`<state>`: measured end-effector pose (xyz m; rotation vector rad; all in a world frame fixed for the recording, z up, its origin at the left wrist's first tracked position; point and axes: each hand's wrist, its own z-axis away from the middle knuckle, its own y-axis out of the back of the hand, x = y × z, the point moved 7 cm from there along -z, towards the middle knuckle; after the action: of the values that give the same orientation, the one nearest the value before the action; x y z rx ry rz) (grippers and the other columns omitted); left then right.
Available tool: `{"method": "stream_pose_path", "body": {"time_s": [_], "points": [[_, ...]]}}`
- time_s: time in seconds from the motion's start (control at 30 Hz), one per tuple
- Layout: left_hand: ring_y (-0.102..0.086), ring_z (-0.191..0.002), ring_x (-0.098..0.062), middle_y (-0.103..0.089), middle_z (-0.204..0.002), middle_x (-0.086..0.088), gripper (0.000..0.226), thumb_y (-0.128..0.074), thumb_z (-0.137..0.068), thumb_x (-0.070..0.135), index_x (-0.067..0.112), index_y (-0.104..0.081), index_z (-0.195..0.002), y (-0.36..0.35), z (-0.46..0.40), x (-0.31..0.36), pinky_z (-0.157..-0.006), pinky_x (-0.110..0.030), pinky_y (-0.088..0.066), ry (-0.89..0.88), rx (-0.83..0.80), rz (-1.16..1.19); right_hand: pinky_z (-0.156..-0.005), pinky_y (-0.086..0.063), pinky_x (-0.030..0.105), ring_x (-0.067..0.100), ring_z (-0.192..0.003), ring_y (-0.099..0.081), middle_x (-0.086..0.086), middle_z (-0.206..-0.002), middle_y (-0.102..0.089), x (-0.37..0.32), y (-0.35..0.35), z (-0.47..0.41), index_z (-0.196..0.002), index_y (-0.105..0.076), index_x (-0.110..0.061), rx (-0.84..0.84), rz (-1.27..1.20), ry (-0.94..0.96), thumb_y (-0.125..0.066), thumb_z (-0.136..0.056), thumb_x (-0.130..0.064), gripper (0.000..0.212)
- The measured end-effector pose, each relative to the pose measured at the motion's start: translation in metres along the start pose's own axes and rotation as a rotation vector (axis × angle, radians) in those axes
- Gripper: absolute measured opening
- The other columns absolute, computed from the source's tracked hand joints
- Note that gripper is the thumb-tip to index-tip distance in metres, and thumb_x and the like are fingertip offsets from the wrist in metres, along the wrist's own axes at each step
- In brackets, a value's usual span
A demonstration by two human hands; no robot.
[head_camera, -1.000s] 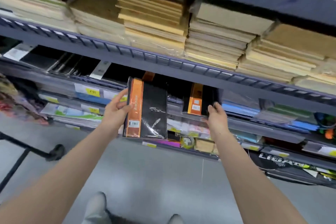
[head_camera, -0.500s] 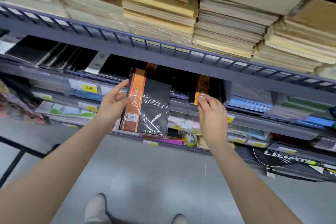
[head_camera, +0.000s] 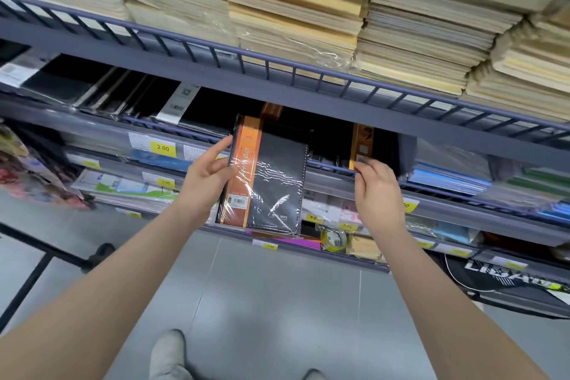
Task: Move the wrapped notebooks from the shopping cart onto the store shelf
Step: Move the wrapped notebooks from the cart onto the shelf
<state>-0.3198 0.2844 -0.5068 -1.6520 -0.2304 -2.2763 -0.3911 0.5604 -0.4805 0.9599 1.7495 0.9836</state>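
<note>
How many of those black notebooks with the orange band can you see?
3: one plastic-wrapped in the left hand, one peeking behind it, one shelved by the right hand. More may be hidden.

Grey tiled floor [head_camera: 277, 302], stocked shelving [head_camera: 308, 83]

Paper stacks [head_camera: 296, 9] fill the top from ten to two o'clock. A yellow price tag [head_camera: 163, 147] sits at nine, a tape roll [head_camera: 334, 239] at four, grey floor [head_camera: 262, 302] and a shoe [head_camera: 168, 355] at six.
</note>
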Motion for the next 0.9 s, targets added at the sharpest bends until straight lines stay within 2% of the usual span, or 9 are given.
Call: {"method": "stream_pose_path", "body": {"time_s": [0.13,0.27,0.37,0.43,0.5,0.63,0.73,0.8,0.9], "points": [[-0.067,-0.076,-0.01,-0.071,-0.09,0.006,0.052,-0.053,-0.09,0.0,0.031,-0.047,-0.131,-0.015,-0.007,0.008,-0.066,-0.025,-0.052,0.015,-0.021,0.049,-0.097,-0.04,0.032,0.024,-0.106,-0.051,0.009,-0.11,-0.059,-0.024,0.011,0.016,-0.114,-0.063,-0.006,0.011,-0.17,-0.037,-0.048,-0.092,-0.015,0.028],[-0.063,-0.083,-0.011,-0.067,-0.09,0.007,0.041,-0.053,-0.092,0.005,0.031,-0.051,-0.124,-0.042,-0.024,0.021,-0.081,-0.029,-0.05,-0.002,-0.068,-0.023,-0.074,-0.047,0.023,0.01,-0.077,-0.057,-0.01,-0.093,-0.057,-0.044,-0.007,0.031,-0.135,-0.042,-0.024,-0.409,-0.786,-0.493,-0.047,-0.095,-0.025,0.04],[-0.056,-0.072,-0.006,-0.061,-0.082,0.008,0.014,-0.046,-0.097,0.019,0.02,-0.055,-0.106,-0.049,-0.03,0.032,-0.069,-0.018,-0.046,-0.05,-0.05,-0.236,-0.092,-0.046,0.029,0.01,-0.063,-0.063,-0.006,-0.108,-0.056,-0.049,-0.017,0.036,-0.139,-0.034,-0.027,-0.423,-1.017,-0.674,-0.049,-0.094,-0.016,0.049],[-0.058,-0.087,-0.01,-0.06,-0.101,0.002,0.028,-0.037,-0.098,0.029,0.016,-0.051,-0.12,-0.04,-0.036,0.035,-0.08,-0.026,-0.045,-0.059,0.012,-0.37,-0.099,-0.04,0.03,0.009,-0.066,-0.064,-0.001,-0.124,-0.047,-0.047,-0.014,0.034,-0.138,-0.037,-0.027,-0.349,-1.06,-0.704,-0.05,-0.094,-0.014,0.048],[-0.057,-0.105,-0.022,-0.058,-0.113,-0.006,0.04,-0.03,-0.099,0.034,0.018,-0.043,-0.134,-0.026,-0.04,0.031,-0.091,-0.034,-0.042,0.012,0.042,-0.387,-0.102,-0.04,0.035,0.01,-0.069,-0.064,0.004,-0.136,-0.042,-0.044,-0.013,0.029,-0.137,-0.039,-0.026,-0.295,-1.057,-0.692,-0.05,-0.094,-0.015,0.046],[-0.055,-0.081,-0.03,-0.055,-0.078,0.009,0.05,-0.022,-0.099,0.045,0.02,-0.036,-0.14,-0.019,-0.045,0.018,-0.073,-0.035,-0.044,0.187,-0.057,-0.367,-0.1,-0.043,0.033,0.006,-0.069,-0.063,0.003,-0.136,-0.042,-0.044,-0.015,0.009,-0.138,-0.038,-0.022,-0.215,-1.071,-0.706,-0.05,-0.094,-0.017,0.046],[-0.057,-0.083,-0.029,-0.057,-0.1,0.012,0.054,-0.022,-0.098,0.047,0.019,-0.027,-0.144,-0.024,-0.05,0.017,-0.066,-0.033,-0.041,0.226,-0.081,-0.293,-0.087,-0.049,0.025,0.005,-0.072,-0.061,-0.003,-0.117,-0.048,-0.052,-0.025,-0.013,-0.141,-0.033,-0.019,-0.208,-1.057,-0.696,-0.048,-0.096,-0.018,0.048],[-0.058,-0.071,-0.021,-0.052,-0.127,0.002,0.053,-0.023,-0.098,0.046,0.021,-0.023,-0.145,-0.03,-0.05,0.017,-0.063,-0.029,-0.042,0.252,-0.109,-0.277,-0.07,-0.046,0.017,0.01,-0.075,-0.058,-0.004,-0.097,-0.055,-0.058,-0.028,-0.025,-0.142,-0.032,-0.018,-0.224,-0.853,-0.595,-0.047,-0.096,-0.026,0.049],[-0.05,-0.063,-0.019,-0.065,-0.088,-0.004,0.053,-0.025,-0.097,0.049,0.025,-0.027,-0.143,-0.03,-0.051,0.012,-0.076,-0.035,-0.046,0.28,-0.12,-0.351,-0.088,-0.039,0.034,0.023,-0.102,-0.048,0.007,-0.091,-0.062,-0.06,-0.025,-0.031,-0.14,-0.039,-0.015,-0.21,-0.275,-0.34,-0.045,-0.094,-0.04,0.053]]}}
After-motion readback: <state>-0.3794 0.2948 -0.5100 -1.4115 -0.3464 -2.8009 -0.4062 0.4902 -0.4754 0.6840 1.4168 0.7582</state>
